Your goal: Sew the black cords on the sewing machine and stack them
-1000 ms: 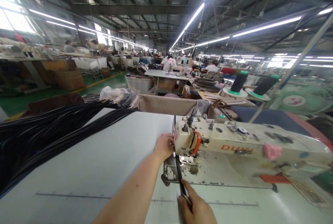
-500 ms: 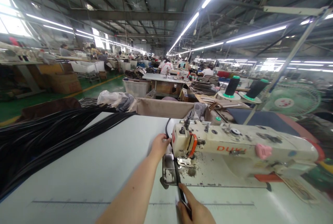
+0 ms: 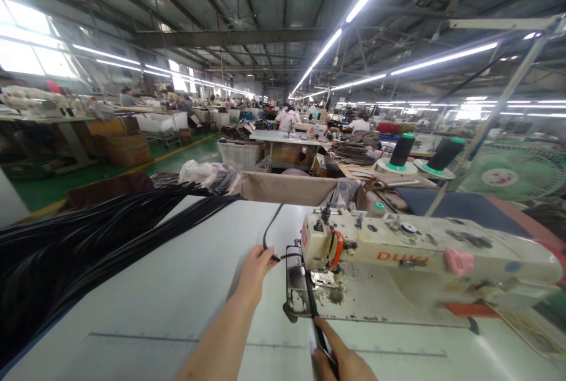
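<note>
A thin black strap (image 3: pixel 309 295) runs under the needle end of the cream sewing machine (image 3: pixel 398 263), lying across the machine's worn metal plate near the middle of the white table (image 3: pixel 154 286). Its near end is pinched between the fingers of the right hand (image 3: pixel 342 360), low at the table's front edge. Past the needle the strap bends left and loops back toward the table's far edge; the left hand (image 3: pixel 256 266) grips it there with closed fingertips, just beside the machine's head. A thick bundle of black straps (image 3: pixel 79 239) sprawls over the table's left side. Beyond the far edge stand two dark thread cones (image 3: pixel 420 154) and a green fan (image 3: pixel 513 174).
</note>
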Action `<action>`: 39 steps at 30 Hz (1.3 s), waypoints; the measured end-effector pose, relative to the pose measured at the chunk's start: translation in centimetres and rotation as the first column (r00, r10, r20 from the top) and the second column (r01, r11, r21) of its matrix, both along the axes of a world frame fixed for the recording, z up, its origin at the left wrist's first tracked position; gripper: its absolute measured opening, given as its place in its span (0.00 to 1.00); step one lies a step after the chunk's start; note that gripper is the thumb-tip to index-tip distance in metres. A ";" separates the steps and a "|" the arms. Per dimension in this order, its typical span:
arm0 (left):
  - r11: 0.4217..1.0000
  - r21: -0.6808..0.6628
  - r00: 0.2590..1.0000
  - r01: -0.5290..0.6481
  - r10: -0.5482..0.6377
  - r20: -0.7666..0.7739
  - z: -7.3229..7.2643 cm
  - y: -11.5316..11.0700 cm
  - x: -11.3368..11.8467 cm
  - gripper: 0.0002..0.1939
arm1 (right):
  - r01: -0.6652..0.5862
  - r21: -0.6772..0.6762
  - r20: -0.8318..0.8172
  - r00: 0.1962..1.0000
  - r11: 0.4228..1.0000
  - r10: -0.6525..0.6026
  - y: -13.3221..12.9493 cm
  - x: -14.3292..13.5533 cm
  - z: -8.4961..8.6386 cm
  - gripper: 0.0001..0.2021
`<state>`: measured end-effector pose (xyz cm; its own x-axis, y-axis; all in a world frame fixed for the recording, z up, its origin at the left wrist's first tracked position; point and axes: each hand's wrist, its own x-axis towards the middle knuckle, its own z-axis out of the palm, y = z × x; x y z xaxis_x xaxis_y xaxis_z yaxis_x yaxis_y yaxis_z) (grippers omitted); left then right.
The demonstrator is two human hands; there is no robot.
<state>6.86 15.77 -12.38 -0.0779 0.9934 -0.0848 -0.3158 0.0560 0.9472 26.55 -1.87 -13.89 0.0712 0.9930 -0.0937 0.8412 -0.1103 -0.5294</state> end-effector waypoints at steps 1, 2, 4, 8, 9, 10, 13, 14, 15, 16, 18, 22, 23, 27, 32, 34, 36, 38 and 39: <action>1.000 -0.014 1.000 -0.003 0.003 0.011 0.0 -0.6 -0.5 0.24 | -0.009 -0.013 0.002 1.000 1.000 0.009 -0.1 -0.1 0.5 0.26; 1.000 -0.026 1.000 -0.005 0.006 0.019 0.0 -1.3 -1.0 0.24 | -0.020 -0.028 0.002 1.000 0.999 0.020 -0.2 -0.2 1.1 0.26; 0.999 -0.043 1.000 -0.005 0.006 0.029 0.1 -2.5 -2.0 0.24 | -0.038 -0.059 0.008 0.999 0.998 0.038 -0.3 -0.5 2.3 0.26; 0.999 -0.041 1.000 0.010 -0.010 -0.002 0.5 -4.9 -3.9 0.21 | -0.018 -0.127 0.078 0.997 0.992 0.028 -0.3 -1.3 4.0 0.26; 0.999 -0.047 1.000 0.008 -0.009 -0.016 0.6 -5.4 -4.4 0.21 | -0.015 -0.140 0.093 0.995 0.990 0.028 -0.3 -1.4 4.2 0.26; 0.999 -0.055 1.000 0.002 -0.003 -0.029 0.7 -5.9 -4.9 0.21 | -0.014 -0.146 0.102 0.994 0.989 0.029 -0.2 -1.5 4.3 0.26; 0.997 -0.065 0.998 -0.029 0.025 -0.052 0.9 -7.2 -6.2 0.22 | -0.018 -0.136 0.109 0.993 0.991 0.033 -0.2 -1.6 4.3 0.26; 0.997 -0.062 0.998 -0.038 0.035 -0.060 0.9 -7.5 -6.6 0.22 | -0.019 -0.130 0.108 0.994 0.991 0.034 -0.1 -1.6 4.2 0.26; 0.997 -0.058 0.997 -0.048 0.044 -0.071 1.0 -7.9 -7.0 0.22 | -0.019 -0.124 0.105 0.994 0.992 0.033 -0.1 -1.6 4.2 0.26; 0.997 -0.057 0.995 -0.057 0.052 -0.082 1.1 -8.3 -7.3 0.23 | -0.019 -0.120 0.100 0.995 0.993 0.031 -0.1 -1.6 4.2 0.26; 0.995 -0.058 0.992 -0.080 0.074 -0.106 1.1 -9.0 -7.9 0.23 | -0.018 -0.112 0.084 0.996 0.994 0.027 0.0 -1.6 4.1 0.26; 0.992 -0.045 0.984 -0.117 0.109 -0.144 0.9 -10.5 -9.1 0.21 | -0.011 -0.076 0.109 0.994 0.997 0.020 0.1 -1.6 3.9 0.25; 0.992 -0.038 0.982 -0.124 0.117 -0.150 0.9 -10.9 -9.4 0.21 | -0.010 -0.060 0.131 0.991 0.998 0.018 0.1 -1.6 3.9 0.25; 0.984 -0.011 0.974 -0.177 0.173 -0.148 0.8 -12.1 -10.7 0.21 | -0.007 0.068 0.229 0.973 0.998 -0.009 0.2 -1.7 3.6 0.22; 0.976 0.002 0.963 -0.219 0.216 -0.162 1.2 -13.3 -11.6 0.22 | -0.088 0.248 -0.101 0.988 0.965 0.116 1.5 -3.9 4.1 0.19; 0.977 0.010 0.962 -0.214 0.213 -0.171 1.4 -13.8 -11.8 0.22 | -0.169 0.210 -0.319 0.919 0.963 0.231 2.1 -5.7 4.4 0.17; 0.976 0.022 0.960 -0.215 0.215 -0.179 1.6 -14.4 -11.8 0.22 | -0.254 0.089 -0.517 0.815 0.963 0.263 2.4 -7.9 4.5 0.18; 0.977 0.041 0.959 -0.208 0.212 -0.188 1.6 -14.9 -11.8 0.21 | -0.340 -0.073 -0.719 0.669 0.938 0.186 2.3 -10.1 4.4 0.23; 0.978 0.054 0.958 -0.201 0.208 -0.195 1.6 -15.2 -11.8 0.20 | -0.373 -0.153 -0.804 0.585 0.915 0.104 2.2 -11.1 4.4 0.25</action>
<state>-4.95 0.55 -10.76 -0.2917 0.9564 -0.0139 -0.1225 -0.0229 0.9922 15.44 0.33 -9.47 -0.3961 0.8797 -0.2633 0.1523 -0.2198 -0.9636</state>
